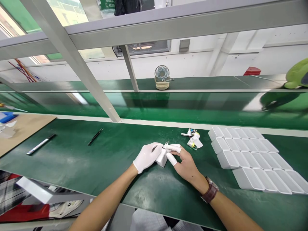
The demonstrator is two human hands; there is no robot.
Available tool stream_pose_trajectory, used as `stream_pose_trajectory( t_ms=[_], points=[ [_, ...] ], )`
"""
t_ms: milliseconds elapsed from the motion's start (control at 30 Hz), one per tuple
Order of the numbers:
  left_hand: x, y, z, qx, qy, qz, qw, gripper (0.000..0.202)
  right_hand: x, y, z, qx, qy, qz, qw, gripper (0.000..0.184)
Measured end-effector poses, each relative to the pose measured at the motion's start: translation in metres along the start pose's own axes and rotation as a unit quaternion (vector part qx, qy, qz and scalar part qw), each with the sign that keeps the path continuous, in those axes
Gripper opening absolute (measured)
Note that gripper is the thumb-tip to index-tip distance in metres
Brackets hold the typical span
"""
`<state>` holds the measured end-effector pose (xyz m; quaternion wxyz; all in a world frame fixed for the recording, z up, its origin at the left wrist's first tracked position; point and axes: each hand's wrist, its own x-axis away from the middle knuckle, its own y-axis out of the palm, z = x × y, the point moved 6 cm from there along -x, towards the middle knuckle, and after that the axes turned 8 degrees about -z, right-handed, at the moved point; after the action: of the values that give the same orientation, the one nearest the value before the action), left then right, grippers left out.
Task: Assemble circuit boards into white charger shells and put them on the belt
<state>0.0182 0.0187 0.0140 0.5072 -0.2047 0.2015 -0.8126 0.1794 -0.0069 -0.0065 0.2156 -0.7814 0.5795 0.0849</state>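
A white plug-in power adapter [162, 159] is between my hands over the green bench, its two metal prongs pointing away from me. My left hand [148, 156], in a white glove, is closed around its left side, with the thumb near the prong end. White finger cots cover some fingertips of my right hand [184, 162], which pinches the adapter's prong end from the right. The fingers partly hide where the prong piece meets the housing. Just beyond my right hand lies a small pile of loose parts [194, 140], with circuit boards and white plastic pieces.
Rows of open white plastic cases [250, 152] stand at the right. A black pen [95, 137] and a white-and-black marker [40, 145] lie to the left, near a brown board [31, 125]. A small fan [162, 77] sits on the back ledge, behind a slanted metal post [89, 69].
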Motion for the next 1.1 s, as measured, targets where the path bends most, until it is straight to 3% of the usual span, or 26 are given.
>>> stream_pose_trajectory(
  t_ms=[133, 200, 267, 333, 433, 533, 867, 1100],
  points=[
    [-0.002, 0.002, -0.014, 0.119, -0.082, -0.023, 0.989, 0.052, 0.003, 0.014, -0.011, 0.096, -0.047, -0.122, 0.987, 0.049],
    [-0.002, 0.003, -0.012, 0.159, -0.07, -0.036, 0.984, 0.054, 0.007, 0.022, -0.011, 0.151, -0.05, -0.185, 0.97, 0.06],
    [-0.003, 0.006, -0.009, 0.203, -0.051, -0.058, 0.976, 0.052, 0.009, 0.026, -0.007, 0.18, -0.049, -0.211, 0.96, 0.062],
    [-0.004, 0.01, -0.009, 0.273, -0.047, -0.079, 0.958, 0.052, 0.009, 0.024, -0.005, 0.178, -0.055, -0.185, 0.965, 0.06],
    [-0.006, 0.017, -0.012, 0.403, -0.058, -0.097, 0.908, 0.052, 0.005, 0.014, -0.004, 0.154, -0.052, -0.116, 0.98, 0.06],
    [-0.008, 0.02, -0.012, 0.471, -0.056, -0.102, 0.875, 0.05, 0.002, 0.008, -0.002, 0.125, -0.032, -0.078, 0.989, 0.058],
    [-0.001, 0.018, -0.001, 0.433, -0.04, -0.112, 0.893, 0.049, 0.001, 0.003, 0.004, -0.061, 0.006, -0.045, 0.997, 0.061],
    [0.0, 0.019, -0.003, 0.431, -0.044, -0.108, 0.895, 0.054, 0.001, 0.002, 0.003, -0.123, 0.009, -0.042, 0.992, 0.053]
  ],
)
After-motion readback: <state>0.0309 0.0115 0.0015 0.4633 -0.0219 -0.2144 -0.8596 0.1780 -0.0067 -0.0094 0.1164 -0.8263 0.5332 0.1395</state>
